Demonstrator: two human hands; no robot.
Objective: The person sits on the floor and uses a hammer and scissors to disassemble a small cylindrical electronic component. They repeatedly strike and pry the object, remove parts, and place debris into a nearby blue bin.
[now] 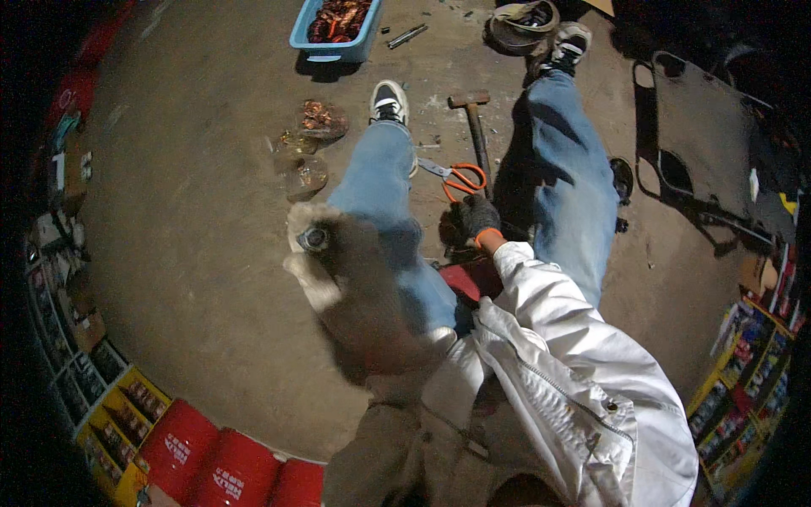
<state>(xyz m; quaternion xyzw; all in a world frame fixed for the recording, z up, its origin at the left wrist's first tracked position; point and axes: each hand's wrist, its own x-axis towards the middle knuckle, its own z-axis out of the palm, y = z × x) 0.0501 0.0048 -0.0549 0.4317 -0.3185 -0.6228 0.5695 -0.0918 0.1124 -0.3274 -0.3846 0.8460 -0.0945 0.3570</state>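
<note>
Head view: at 10 to 11 o'clock, copper-coloured scraps [321, 115] are gathered in clear containers [297, 184] on the floor [211, 279], and just short of 12 o'clock a blue basin [336, 56] is seen heaped with reddish-brown pieces. From these, the work may be judged well under way, with a good deal already collected; how much is left cannot be told, since no uncollected stock can be made out for certain. At least one piece seems unfinished: a round part [313, 240], dark with a paler rim, is held up at 9 o'clock in the left hand [331, 255]. There the grip appears narrow, closed about the part between pale gloved fingers, though the edges are blurred by nearness to the lens. At 1 o'clock, orange-handled shears [463, 177] are laid with their blades parted and pointed toward 12. At 2 o'clock the dark-gloved right hand [478, 216] is lowered close by their loops; whether a loop is gripped or merely brushed cannot be told, its fingers being lost in shadow. Beyond it, toward 1 o'clock, a hammer [475, 127] is left lying, its head farthest away.
</note>
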